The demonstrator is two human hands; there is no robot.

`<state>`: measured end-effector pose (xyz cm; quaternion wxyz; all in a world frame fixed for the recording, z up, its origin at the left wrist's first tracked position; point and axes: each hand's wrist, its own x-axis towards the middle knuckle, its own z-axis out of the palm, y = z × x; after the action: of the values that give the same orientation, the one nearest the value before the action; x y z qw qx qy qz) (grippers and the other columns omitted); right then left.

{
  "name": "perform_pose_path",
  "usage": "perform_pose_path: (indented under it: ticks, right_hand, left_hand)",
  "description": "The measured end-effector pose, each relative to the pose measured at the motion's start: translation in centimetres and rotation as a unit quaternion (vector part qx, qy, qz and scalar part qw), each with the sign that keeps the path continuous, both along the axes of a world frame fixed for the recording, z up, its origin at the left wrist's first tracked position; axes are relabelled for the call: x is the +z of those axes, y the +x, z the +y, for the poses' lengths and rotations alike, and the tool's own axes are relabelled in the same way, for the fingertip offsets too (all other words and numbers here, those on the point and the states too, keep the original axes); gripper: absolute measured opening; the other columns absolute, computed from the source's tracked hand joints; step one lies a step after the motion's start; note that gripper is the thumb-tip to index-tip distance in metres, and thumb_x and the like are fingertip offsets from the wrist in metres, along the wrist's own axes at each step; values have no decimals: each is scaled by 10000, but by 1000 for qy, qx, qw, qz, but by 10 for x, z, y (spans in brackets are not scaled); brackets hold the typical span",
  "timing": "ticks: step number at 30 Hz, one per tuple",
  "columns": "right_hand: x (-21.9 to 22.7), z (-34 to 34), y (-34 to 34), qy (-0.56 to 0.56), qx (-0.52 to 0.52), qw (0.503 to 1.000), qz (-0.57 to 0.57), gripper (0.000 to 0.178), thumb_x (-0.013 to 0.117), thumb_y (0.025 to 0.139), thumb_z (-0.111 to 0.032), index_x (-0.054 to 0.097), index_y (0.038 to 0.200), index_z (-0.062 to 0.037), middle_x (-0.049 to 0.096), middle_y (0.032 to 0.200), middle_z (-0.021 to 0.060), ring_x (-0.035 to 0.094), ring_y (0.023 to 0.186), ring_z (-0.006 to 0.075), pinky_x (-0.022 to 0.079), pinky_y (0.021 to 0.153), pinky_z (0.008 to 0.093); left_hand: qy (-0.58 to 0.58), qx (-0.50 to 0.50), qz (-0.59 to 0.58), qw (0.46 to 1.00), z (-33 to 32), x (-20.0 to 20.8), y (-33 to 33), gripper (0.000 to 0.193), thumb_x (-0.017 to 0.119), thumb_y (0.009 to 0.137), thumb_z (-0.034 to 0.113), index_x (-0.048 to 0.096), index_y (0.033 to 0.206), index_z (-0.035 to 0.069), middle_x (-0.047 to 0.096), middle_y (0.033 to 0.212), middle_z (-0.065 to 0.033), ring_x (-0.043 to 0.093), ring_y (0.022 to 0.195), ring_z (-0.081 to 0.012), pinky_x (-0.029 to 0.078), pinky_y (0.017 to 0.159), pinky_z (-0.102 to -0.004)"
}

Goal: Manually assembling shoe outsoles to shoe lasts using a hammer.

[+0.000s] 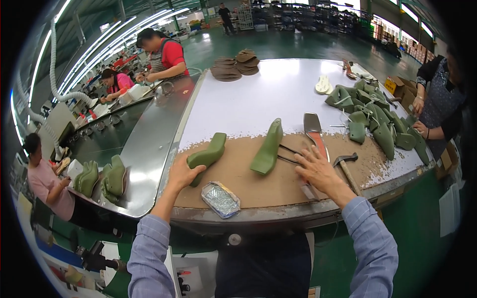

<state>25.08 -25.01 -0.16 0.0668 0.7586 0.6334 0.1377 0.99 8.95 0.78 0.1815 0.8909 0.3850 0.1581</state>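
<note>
My left hand grips the near end of a green shoe last lying on the brown board. Fingers spread, my right hand is over the board with nothing visibly held in it. Its fingertips are by two thin black handles and a red-handled tool with a wide metal blade; whether they touch is unclear. A second green shoe last sits between my hands, its top pointing away from me. A clear-wrapped packet is near the board's front edge. To the right of my right hand lies a hammer.
Many green lasts are heaped on the white table at the right, beside a person handling them. Brown stacked pieces stand at the far edge. More lasts sit on the metal bench at left, with people working beyond.
</note>
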Motion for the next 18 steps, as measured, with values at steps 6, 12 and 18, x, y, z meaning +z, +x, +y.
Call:
perform_pose_path:
  ticks: [6,12,18]
  right_hand:
    - [-7,0,-27,485,-76,777,394,90,494,931,-40,506,1014,-6,545,1149,165,581,1022,255,482,876,390]
    - [-63,10,-61,547,-117,744,365,314,511,930,-99,406,1193,37,605,863,103,611,665,179,507,641,314]
    - [-20,28,-105,476,-127,636,594,365,429,940,-102,361,1279,13,596,944,136,612,659,224,511,631,337]
  left_hand:
    - [-4,11,-44,999,-4,0,-3,596,717,733,464,601,1133,37,664,978,-233,634,946,-382,493,817,-434]
    - [-54,23,-202,978,17,-33,-20,553,750,763,389,601,1088,-32,675,944,-181,655,866,-268,501,753,-353]
    - [-281,47,-501,817,-48,-44,-52,436,620,909,331,578,1126,-44,640,998,-104,602,873,-173,489,769,-304]
